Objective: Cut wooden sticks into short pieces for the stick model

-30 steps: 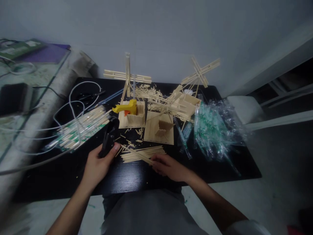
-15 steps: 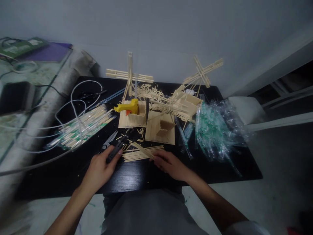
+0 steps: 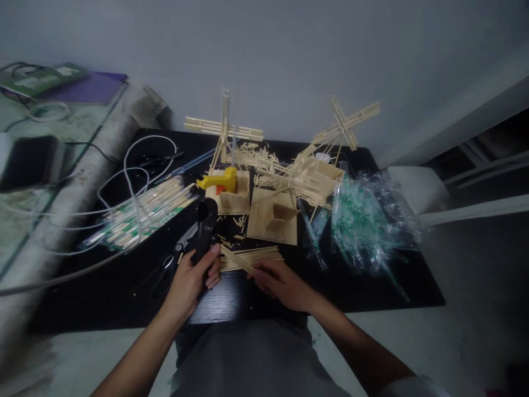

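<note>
Before you, a black table (image 3: 103,306) is carrying a row of loose sticks (image 3: 264,254) near its front edge, scissors (image 3: 185,240), bagged sticks (image 3: 138,220) leftward, three windmill-like models (image 3: 260,218), heaped offcuts (image 3: 257,157) behind, crumpled clear-green wrappers (image 3: 359,220) rightward.

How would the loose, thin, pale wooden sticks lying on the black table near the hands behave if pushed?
The thin, pale wooden sticks are probably stiff, since they lie straight. Each is likely light, being so slender. No visible band ties them, so a push would likely spread them apart; their cross-section is too small to judge rolling.
</note>
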{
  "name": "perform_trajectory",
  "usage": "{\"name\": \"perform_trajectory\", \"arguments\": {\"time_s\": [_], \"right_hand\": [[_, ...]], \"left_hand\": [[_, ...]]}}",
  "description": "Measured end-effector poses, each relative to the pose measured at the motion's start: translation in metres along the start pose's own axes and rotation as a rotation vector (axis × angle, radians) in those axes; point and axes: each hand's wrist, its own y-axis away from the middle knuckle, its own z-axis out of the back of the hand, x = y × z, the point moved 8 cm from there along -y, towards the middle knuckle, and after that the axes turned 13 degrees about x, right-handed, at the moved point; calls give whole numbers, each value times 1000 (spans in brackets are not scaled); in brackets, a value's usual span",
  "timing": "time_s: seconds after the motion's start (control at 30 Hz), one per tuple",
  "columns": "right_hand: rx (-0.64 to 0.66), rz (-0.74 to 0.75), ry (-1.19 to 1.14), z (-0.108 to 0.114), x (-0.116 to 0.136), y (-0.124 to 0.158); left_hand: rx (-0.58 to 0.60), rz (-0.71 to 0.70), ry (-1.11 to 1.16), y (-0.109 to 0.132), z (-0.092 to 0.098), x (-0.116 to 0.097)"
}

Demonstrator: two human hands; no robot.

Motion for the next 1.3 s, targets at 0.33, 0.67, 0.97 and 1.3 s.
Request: {"name": "perform_trajectory", "arguments": {"time_s": [0.33,0.67,0.97,1.3], "right_hand": [[-40,21,-63,-1,-4,-1],[-179,90,-94,20,14,10],[-213,123,52,24,29,13],[-230,124,135,26,36,18]], "left_hand": [[1,-4,17,-2,-5,5],[-28,-52,-857,8,35,-32],[96,-184,-1311,20,21,-47],[289,-247,-1349,22,-5,-40]]}}
